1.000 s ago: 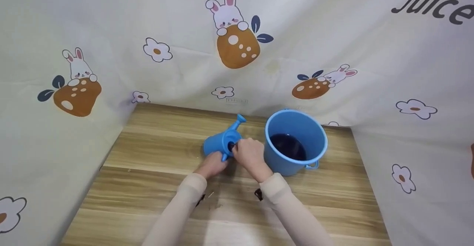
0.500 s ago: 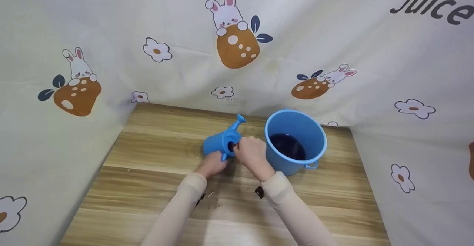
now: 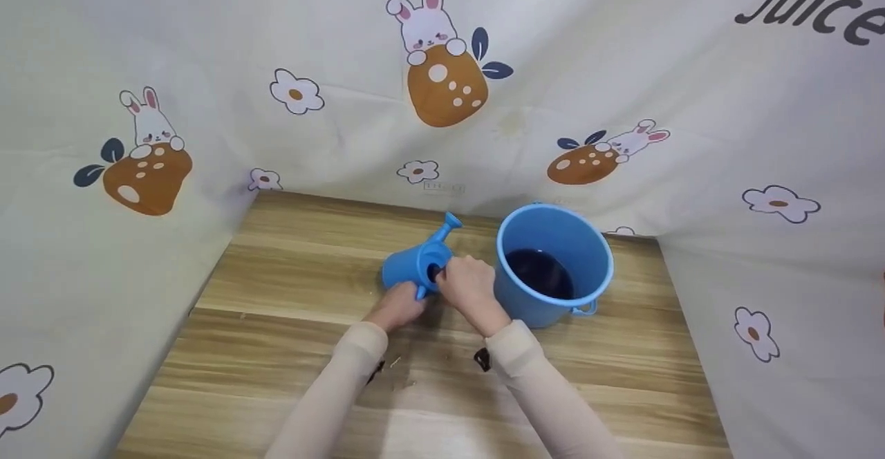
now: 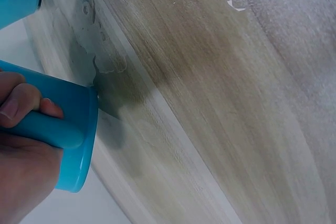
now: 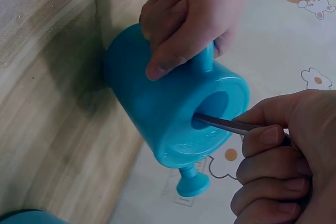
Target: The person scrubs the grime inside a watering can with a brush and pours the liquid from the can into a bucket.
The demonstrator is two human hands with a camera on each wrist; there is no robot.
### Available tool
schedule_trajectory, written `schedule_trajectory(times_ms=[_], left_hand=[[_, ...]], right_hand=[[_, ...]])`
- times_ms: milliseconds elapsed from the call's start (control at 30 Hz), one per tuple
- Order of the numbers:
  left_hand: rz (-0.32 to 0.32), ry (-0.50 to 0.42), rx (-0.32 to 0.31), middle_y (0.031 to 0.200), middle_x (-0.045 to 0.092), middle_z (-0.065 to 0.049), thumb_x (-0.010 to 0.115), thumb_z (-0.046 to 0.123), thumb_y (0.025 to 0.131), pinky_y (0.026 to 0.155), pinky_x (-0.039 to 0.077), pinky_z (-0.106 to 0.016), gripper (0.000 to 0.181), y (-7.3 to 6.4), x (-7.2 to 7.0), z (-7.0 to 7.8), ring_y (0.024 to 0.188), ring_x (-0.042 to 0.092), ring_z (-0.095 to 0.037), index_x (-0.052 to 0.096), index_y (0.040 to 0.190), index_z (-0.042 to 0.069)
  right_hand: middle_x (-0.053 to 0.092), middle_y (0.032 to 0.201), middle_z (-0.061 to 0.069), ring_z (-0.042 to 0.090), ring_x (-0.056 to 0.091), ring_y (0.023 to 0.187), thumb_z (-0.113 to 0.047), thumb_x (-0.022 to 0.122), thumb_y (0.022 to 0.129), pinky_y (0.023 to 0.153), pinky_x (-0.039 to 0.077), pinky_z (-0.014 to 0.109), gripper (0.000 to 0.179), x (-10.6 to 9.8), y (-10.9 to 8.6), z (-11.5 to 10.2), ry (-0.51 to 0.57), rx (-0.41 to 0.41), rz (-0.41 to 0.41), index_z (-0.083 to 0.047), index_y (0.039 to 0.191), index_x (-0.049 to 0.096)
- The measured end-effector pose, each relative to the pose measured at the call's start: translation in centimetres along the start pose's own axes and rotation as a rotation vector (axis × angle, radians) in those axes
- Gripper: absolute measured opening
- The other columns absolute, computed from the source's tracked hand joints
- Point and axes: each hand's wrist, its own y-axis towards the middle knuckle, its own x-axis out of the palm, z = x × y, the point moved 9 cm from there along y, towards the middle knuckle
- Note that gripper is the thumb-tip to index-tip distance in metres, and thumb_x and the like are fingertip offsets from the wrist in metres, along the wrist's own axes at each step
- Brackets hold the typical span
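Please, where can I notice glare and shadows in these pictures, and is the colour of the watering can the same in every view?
Head view: pale glare on the wooden table, bottom centre; left wrist view: dark shadow beside the watering can; right wrist view: a broad shadow beside it too; colour: blue in the head view, more turquoise in both wrist views.

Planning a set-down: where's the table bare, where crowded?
Mostly bare: wood-grain tabletop between the blue plastic watering can and the pale printed cloth to its left; also right of the round blue bucket. Crowded: between can and bucket, around the right hand.
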Motion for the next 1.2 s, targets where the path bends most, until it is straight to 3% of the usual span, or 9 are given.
schedule_trajectory(times_ms=[233,500,567,633,700,767,833,1033,1200], left_hand=[[0.018,-0.007,0.025,0.059,0.033,0.006,0.056,0.015,0.090,0.057,0.034,-0.027,0.036,0.0,-0.1,0.2,0.057,0.039,-0.013,0.033,0.062,0.019],[0.016,0.003,0.027,0.060,0.034,0.006,0.056,0.017,0.090,0.057,0.035,-0.028,0.035,0.0,0.0,0.4,0.058,0.040,-0.013,0.035,0.063,0.019],[0.019,0.003,0.024,0.060,0.034,0.006,0.056,0.017,0.091,0.058,0.036,-0.028,0.035,0.0,0.0,0.4,0.059,0.041,-0.013,0.035,0.063,0.019],[0.018,-0.002,0.021,0.060,0.035,0.006,0.056,0.017,0.091,0.057,0.036,-0.028,0.035,0.0,0.0,0.4,0.058,0.041,-0.013,0.036,0.063,0.019],[0.012,-0.016,0.014,0.058,0.035,0.006,0.056,0.016,0.092,0.056,0.035,-0.027,0.036,0.0,0.0,0.3,0.056,0.040,-0.012,0.036,0.062,0.019],[0.005,-0.023,0.010,0.057,0.034,0.007,0.055,0.016,0.092,0.055,0.034,-0.026,0.036,0.0,0.1,0.2,0.055,0.039,-0.012,0.035,0.062,0.019],[0.007,-0.029,0.011,0.057,0.034,0.007,0.056,0.016,0.092,0.053,0.033,-0.025,0.037,0.0,0.2,0.2,0.054,0.038,-0.011,0.035,0.062,0.019],[0.012,-0.027,0.015,0.058,0.033,0.007,0.056,0.016,0.092,0.054,0.033,-0.026,0.037,0.0,0.0,0.2,0.054,0.037,-0.011,0.035,0.062,0.019],[0.014,-0.001,0.021,0.058,0.034,0.007,0.056,0.016,0.092,0.054,0.033,-0.027,0.037,0.0,0.0,0.2,0.055,0.039,-0.012,0.035,0.061,0.019]], right_hand=[[0.040,0.052,0.002,0.021,0.049,0.046,-0.026,0.069,0.082,0.039,0.034,0.036,0.046,0.6,0.0,0.2,-0.027,-0.007,0.058,-0.017,0.051,0.035],[0.044,0.053,0.003,0.020,0.047,0.047,-0.031,0.068,0.086,0.041,0.036,0.037,0.046,1.6,0.1,0.7,-0.003,0.021,-0.005,-0.015,0.053,0.040],[0.046,0.054,0.003,0.021,0.049,0.047,-0.032,0.067,0.087,0.042,0.038,0.037,0.044,1.7,0.1,0.8,0.000,0.022,-0.013,-0.014,0.054,0.046],[0.051,0.056,0.005,0.023,0.052,0.048,-0.033,0.068,0.088,0.043,0.041,0.038,0.035,1.6,0.0,0.8,-0.004,0.011,0.009,-0.010,0.064,0.056],[0.057,0.059,0.008,0.025,0.056,0.049,-0.031,0.070,0.088,0.043,0.044,0.040,0.027,1.3,-0.1,0.6,0.000,-0.017,0.054,-0.005,0.086,0.063],[0.060,0.061,0.011,0.027,0.056,0.047,-0.028,0.071,0.087,0.043,0.044,0.039,0.030,0.9,-0.3,0.3,0.014,-0.070,0.122,-0.007,0.105,0.059],[0.063,0.066,0.011,0.028,0.058,0.048,-0.026,0.073,0.088,0.043,0.045,0.039,0.035,0.8,-0.5,-0.1,0.034,-0.135,0.161,-0.010,0.114,0.054],[0.064,0.086,0.009,0.030,0.067,0.067,-0.019,0.076,0.086,0.054,0.054,0.040,0.020,0.6,-0.8,-1.1,0.090,-0.271,0.155,-0.011,0.094,0.060],[0.064,0.092,0.009,0.027,0.067,0.073,-0.002,0.066,0.088,0.060,0.056,0.036,0.008,0.4,-1.1,-1.5,0.072,-0.367,0.149,-0.006,0.094,0.066]])
